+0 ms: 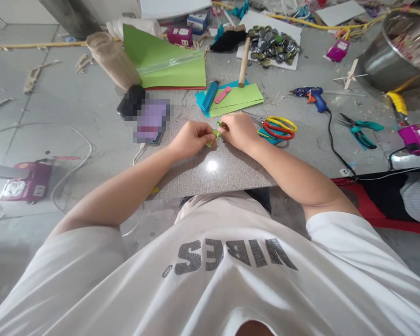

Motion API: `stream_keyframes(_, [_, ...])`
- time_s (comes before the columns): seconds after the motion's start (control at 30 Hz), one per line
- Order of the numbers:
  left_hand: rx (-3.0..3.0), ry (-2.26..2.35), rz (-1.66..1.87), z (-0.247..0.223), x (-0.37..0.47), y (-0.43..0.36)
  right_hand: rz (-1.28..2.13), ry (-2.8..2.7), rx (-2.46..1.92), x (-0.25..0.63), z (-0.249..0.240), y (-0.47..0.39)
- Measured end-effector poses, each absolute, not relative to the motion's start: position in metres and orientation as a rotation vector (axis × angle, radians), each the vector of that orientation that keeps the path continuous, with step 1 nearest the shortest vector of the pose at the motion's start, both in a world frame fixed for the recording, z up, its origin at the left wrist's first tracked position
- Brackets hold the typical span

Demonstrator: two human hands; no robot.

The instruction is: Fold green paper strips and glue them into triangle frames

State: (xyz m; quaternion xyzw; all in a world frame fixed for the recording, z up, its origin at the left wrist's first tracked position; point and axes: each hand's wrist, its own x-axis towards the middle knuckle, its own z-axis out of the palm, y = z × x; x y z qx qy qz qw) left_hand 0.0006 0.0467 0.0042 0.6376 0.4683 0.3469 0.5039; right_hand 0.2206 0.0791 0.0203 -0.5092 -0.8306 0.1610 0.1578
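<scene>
My left hand (192,138) and right hand (240,128) are pinching one small green piece (216,133); it seems partly folded, while green sheets (244,98) beyond lie flat, not yet folded.

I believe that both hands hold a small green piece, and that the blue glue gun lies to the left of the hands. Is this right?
Not quite: the blue glue gun lies to the right, as the head view shows. The left hand and right hand do hold a small green piece.
</scene>
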Motion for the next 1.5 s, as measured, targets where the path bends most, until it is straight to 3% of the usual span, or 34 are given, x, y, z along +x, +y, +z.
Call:
stream_keyframes(0.4, [1.427,1.181,0.859,0.011,0.008,0.043,0.236,-2.684,-1.198,0.226,0.009,0.088])
stream_keyframes(1.5, [1.311,1.281,0.988,0.013,0.019,0.039,0.106,-2.845,-1.183,0.221,0.022,0.078])
